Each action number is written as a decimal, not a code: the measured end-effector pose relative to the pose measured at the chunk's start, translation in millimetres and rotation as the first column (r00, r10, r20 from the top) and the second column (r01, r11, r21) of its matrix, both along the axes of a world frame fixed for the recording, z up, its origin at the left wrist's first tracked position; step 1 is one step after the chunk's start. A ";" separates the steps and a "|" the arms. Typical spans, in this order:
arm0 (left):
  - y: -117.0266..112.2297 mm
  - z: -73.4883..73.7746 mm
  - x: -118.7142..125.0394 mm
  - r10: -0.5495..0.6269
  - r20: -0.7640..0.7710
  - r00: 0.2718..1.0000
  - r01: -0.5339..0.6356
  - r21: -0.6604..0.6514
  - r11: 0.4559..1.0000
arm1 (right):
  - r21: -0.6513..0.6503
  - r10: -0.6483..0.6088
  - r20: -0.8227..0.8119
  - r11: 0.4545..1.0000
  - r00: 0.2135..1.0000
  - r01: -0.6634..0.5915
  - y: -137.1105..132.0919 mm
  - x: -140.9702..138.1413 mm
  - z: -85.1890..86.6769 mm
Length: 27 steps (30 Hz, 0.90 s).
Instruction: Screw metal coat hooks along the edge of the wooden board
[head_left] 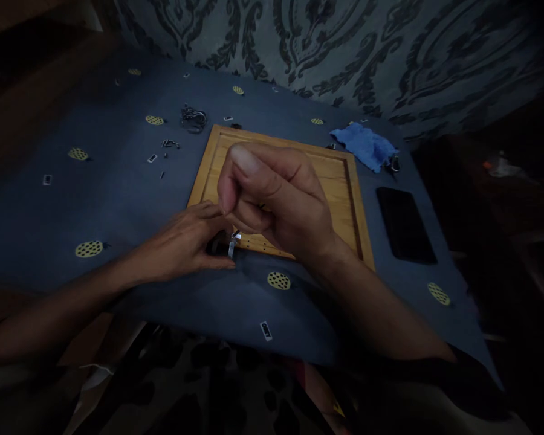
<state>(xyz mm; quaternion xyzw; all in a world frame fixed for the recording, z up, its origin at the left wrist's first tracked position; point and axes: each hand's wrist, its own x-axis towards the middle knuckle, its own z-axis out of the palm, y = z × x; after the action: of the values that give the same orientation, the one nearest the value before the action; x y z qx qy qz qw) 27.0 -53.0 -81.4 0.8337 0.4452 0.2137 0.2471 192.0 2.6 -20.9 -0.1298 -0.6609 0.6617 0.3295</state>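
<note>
Raised-rim wooden board [338, 181] lies on the blue tablecloth [127, 199] in the head view, directly in front of the person and partly covered by both hands. At its near edge, the left hand [181, 238] has thumb and fingers slightly parted around a small metal fitting [233, 246], which it appears to steady against the wood. The right hand [281, 190] is raised over the board, fingers curled closed and thumb laid on the forefinger; a yellow speck shows between the fingers, but whether it grips anything I cannot tell.

Work at the near edge looks unfinished: the rim is in place and small dark dots [265, 247], perhaps holes, run along that edge, with no fitting visible on them right of the left hand. Whether this fitting is fastened is hidden. Beyond the board's left side, a heap of dark hooks [193, 119] and smaller metal pieces [170, 144] lie loose, apparently unused.
</note>
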 end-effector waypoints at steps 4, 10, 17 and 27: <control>0.1 -0.7 -0.5 0.003 -0.001 1.000 -0.003 -0.004 1.000 | 0.007 0.018 -0.046 1.000 0.999 -0.018 1.0 -0.4 -0.6; 0.8 3.9 0.1 0.023 -0.067 0.998 -0.026 -0.045 0.999 | -0.040 -0.095 -0.204 0.995 0.974 0.089 -1.2 8.9 6.1; 1.4 7.1 0.4 0.019 -0.082 0.996 -0.024 -0.053 0.998 | -0.037 -0.210 -0.149 0.978 0.966 0.207 -2.2 7.2 -2.6; 0.5 9.2 1.3 0.022 -0.114 0.993 -0.032 -0.088 0.996 | -0.053 -0.139 -0.160 0.990 0.977 0.132 -4.4 3.2 -5.4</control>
<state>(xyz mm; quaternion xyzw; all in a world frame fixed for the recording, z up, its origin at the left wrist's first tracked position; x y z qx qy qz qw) 28.3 -52.5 -72.1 0.8266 0.4787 0.1493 0.2556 195.2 -1.8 -26.3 -0.1268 -0.6072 0.6599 0.4240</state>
